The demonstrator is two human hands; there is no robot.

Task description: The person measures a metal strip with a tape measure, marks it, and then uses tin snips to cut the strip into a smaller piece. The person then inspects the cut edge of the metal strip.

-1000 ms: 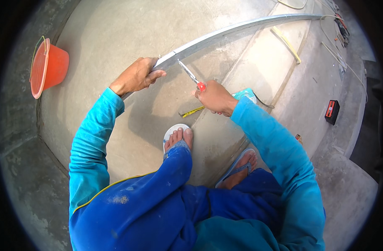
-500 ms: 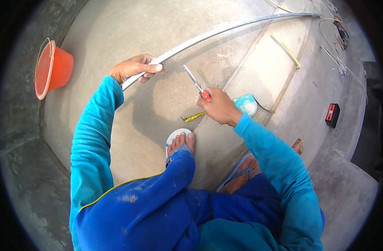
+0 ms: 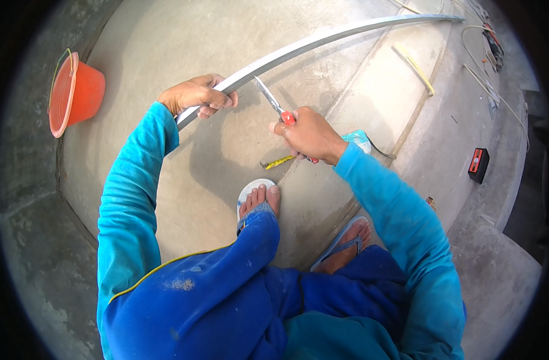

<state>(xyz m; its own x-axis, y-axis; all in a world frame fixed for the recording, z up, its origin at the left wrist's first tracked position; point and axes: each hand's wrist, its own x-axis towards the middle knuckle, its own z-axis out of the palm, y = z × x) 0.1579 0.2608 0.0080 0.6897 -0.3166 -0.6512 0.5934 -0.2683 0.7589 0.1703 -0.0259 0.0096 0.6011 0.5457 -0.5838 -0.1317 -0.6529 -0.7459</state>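
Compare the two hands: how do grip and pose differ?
The left hand wraps the near end of the long grey metal strip; the right hand holds red-handled snips. The left hand sits farther left and higher in the picture; the right hand is nearer the sandalled feet, its snip blades pointing up to the strip. Both are closed, bare, in turquoise sleeves.

Bright daylight all over the grey concrete floor. Soft dark shadow on that floor just below the long metal strip and under the arms. No glare. Sharp in the middle, a bit smeared near the round black rim. Straight strip bent into a curve by the lens. Orange bucket squashed at the left edge.
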